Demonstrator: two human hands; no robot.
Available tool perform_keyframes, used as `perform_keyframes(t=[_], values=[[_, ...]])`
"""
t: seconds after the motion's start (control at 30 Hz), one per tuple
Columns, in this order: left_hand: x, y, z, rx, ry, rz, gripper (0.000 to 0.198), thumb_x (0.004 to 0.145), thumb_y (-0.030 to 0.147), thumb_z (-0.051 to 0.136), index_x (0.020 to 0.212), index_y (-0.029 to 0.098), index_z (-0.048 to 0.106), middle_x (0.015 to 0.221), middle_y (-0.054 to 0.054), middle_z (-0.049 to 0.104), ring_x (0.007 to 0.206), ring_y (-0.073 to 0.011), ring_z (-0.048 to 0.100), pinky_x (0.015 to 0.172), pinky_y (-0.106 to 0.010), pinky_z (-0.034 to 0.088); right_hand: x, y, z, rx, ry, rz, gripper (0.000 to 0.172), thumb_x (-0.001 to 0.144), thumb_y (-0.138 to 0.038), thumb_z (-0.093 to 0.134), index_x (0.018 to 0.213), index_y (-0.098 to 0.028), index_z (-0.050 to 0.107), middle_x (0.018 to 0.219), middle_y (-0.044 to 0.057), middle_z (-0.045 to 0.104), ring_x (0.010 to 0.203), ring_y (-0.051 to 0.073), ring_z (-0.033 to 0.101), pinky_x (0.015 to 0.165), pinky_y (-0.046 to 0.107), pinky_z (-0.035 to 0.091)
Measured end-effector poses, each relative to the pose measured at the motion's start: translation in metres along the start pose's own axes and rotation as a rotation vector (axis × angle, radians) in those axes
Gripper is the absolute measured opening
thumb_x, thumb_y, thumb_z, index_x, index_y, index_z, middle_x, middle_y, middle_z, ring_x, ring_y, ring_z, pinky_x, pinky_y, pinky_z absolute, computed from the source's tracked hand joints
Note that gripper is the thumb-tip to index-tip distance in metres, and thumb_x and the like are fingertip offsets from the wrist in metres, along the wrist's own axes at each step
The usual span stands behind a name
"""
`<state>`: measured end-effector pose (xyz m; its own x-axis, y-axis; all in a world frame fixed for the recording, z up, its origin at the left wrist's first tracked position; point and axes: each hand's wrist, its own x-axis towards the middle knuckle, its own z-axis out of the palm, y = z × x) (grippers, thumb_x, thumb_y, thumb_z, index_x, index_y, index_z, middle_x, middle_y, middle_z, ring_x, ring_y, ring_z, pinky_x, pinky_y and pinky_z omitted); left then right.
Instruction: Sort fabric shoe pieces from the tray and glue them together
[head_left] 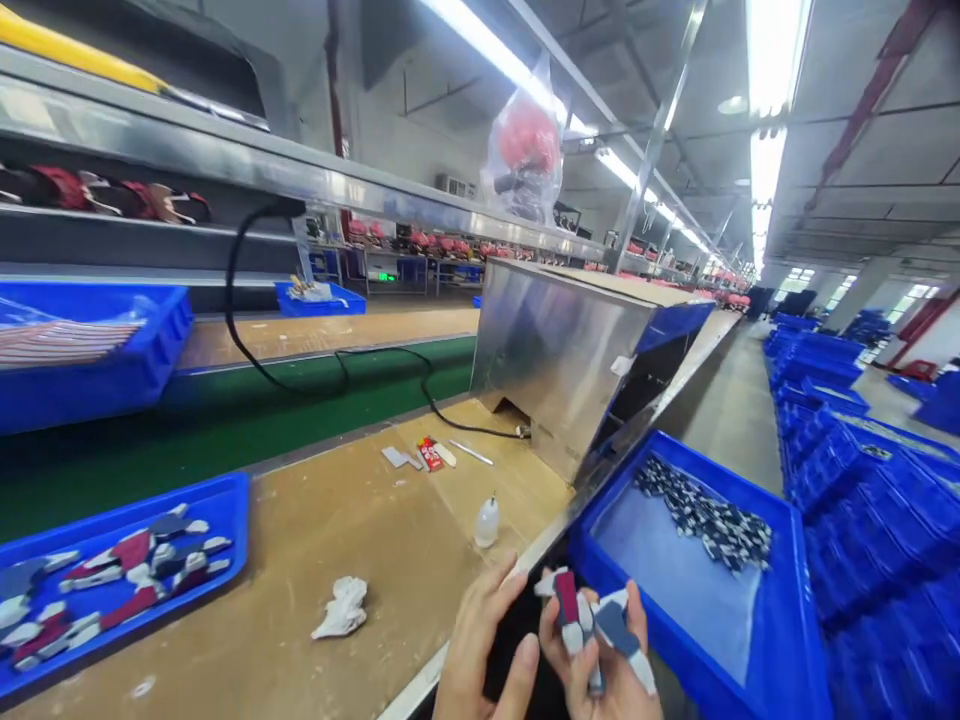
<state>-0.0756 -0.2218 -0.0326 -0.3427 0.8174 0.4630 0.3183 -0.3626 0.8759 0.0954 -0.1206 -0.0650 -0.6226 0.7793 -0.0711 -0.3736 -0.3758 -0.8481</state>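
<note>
Shoe-upper pieces of red, navy and white fabric point(571, 600) fan out from the closed fingers of the right hand point(596, 665), apparently gripped near their ends so the layers lie spread, while the open left hand point(480, 640) sits just beside them. A bright blue plastic tray point(784, 600) of black-and-white pieces lies against the tan worktop point(390, 590), seemingly placed within easy reach of both hands

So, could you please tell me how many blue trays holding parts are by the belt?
4: a tray on the near bench, a tray right of the hands, and two beyond the green belt, one with striped strips, one further back. Others may be hidden.
</note>
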Motion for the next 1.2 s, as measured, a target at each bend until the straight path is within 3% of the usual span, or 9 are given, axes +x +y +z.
perform_keyframes(t=[0.13, 0.2, 0.3, 0.4, 0.5, 0.6, 0.7, 0.87, 1.2], values=[[-0.007, 0.006, -0.022, -0.259, -0.4, -0.101, 0.036, 0.097, 0.037, 0.056, 0.132, 0.032, 0.061, 0.14, -0.008, 0.061, 0.128, -0.0278, 0.056, 0.108, -0.043, 0.047, -0.042, 0.019, 0.04, 0.009, -0.152, 0.171, 0.067, 0.067, -0.089, 0.053, 0.088, -0.03, 0.077, 0.095, 0.008, 0.077, 0.111, 0.028, 0.064, 0.056, 0.025, 0.055], [-0.019, 0.011, -0.037, -0.338, -0.429, -0.119, 0.029, 0.099, 0.037, 0.053, 0.122, 0.031, 0.069, 0.127, -0.008, 0.069, 0.116, -0.0261, 0.065, 0.101, -0.039, 0.053, -0.051, 0.026, 0.057, 0.126, -0.139, 0.242, 0.059, 0.073, -0.084, 0.054, 0.081, -0.03, 0.077, 0.093, 0.006, 0.077, 0.108, 0.023, 0.064, 0.056, 0.02, 0.052], [-0.04, 0.019, -0.061, -0.266, -0.279, -0.082, 0.028, 0.097, 0.04, 0.056, 0.119, 0.031, 0.072, 0.114, -0.008, 0.074, 0.107, -0.0237, 0.069, 0.094, -0.033, 0.056, -0.057, 0.04, 0.074, 0.341, -0.234, 0.414, 0.048, 0.077, -0.076, 0.058, 0.082, -0.031, 0.077, 0.099, 0.001, 0.076, 0.1, 0.014, 0.066, 0.061, 0.015, 0.05], [-0.059, 0.027, -0.081, -0.164, -0.078, -0.005, 0.034, 0.088, 0.049, 0.066, 0.115, 0.031, 0.074, 0.101, -0.008, 0.078, 0.092, -0.0225, 0.073, 0.082, -0.029, 0.059, -0.059, 0.058, 0.081, 0.378, -0.338, 0.58, 0.059, 0.083, -0.08, 0.045, 0.087, -0.027, 0.073, 0.104, 0.004, 0.073, 0.093, 0.013, 0.067, 0.056, 0.014, 0.049], [-0.075, 0.037, -0.092, -0.126, 0.144, 0.075, 0.042, 0.071, 0.058, 0.074, 0.1, 0.028, 0.08, 0.084, -0.007, 0.08, 0.073, -0.0205, 0.075, 0.068, -0.024, 0.06, -0.061, 0.071, 0.089, 0.372, -0.39, 0.688, 0.07, 0.082, -0.085, 0.035, 0.081, -0.022, 0.066, 0.099, 0.006, 0.071, 0.086, 0.015, 0.067, 0.046, 0.014, 0.044], [-0.088, 0.05, -0.097, -0.106, 0.285, 0.08, 0.046, 0.066, 0.065, 0.07, 0.089, 0.027, 0.081, 0.074, -0.005, 0.079, 0.063, -0.0172, 0.073, 0.06, -0.02, 0.058, -0.067, 0.074, 0.102, 0.466, -0.471, 0.782, 0.06, 0.083, -0.078, 0.05, 0.071, -0.019, 0.057, 0.086, 0.002, 0.067, 0.067, 0.01, 0.064, 0.041, 0.011, 0.037], [-0.1, 0.065, -0.099, -0.065, 0.349, 0.06, 0.046, 0.069, 0.067, 0.066, 0.089, 0.028, 0.081, 0.071, -0.003, 0.078, 0.059, -0.0146, 0.071, 0.058, -0.018, 0.057, -0.076, 0.069, 0.116, 0.582, -0.556, 0.797, 0.051, 0.084, -0.068, 0.06, 0.073, -0.018, 0.055, 0.072, -0.003, 0.062, 0.047, 0.004, 0.054, 0.04, 0.011, 0.035], [-0.112, 0.083, -0.098, 0.011, 0.41, 0.11, 0.045, 0.074, 0.064, 0.065, 0.093, 0.026, 0.08, 0.07, 0.0, 0.077, 0.058, -0.012, 0.069, 0.058, -0.016, 0.055, -0.088, 0.054, 0.127, 0.54, -0.486, 0.643, 0.039, 0.088, -0.056, 0.063, 0.084, -0.018, 0.056, 0.06, -0.003, 0.058, 0.047, 0.006, 0.056, 0.043, 0.011, 0.038], [-0.129, 0.085, -0.1, 0.186, 0.418, 0.189, 0.05, 0.073, 0.057, 0.068, 0.109, 0.023, 0.076, 0.076, -0.002, 0.074, 0.064, -0.0139, 0.067, 0.06, -0.022, 0.054, -0.079, 0.047, 0.135, 0.254, -0.508, 0.7, 0.054, 0.084, -0.069, 0.058, 0.079, -0.016, 0.054, 0.05, -0.004, 0.053, 0.041, 0.006, 0.053, 0.043, 0.013, 0.041]])
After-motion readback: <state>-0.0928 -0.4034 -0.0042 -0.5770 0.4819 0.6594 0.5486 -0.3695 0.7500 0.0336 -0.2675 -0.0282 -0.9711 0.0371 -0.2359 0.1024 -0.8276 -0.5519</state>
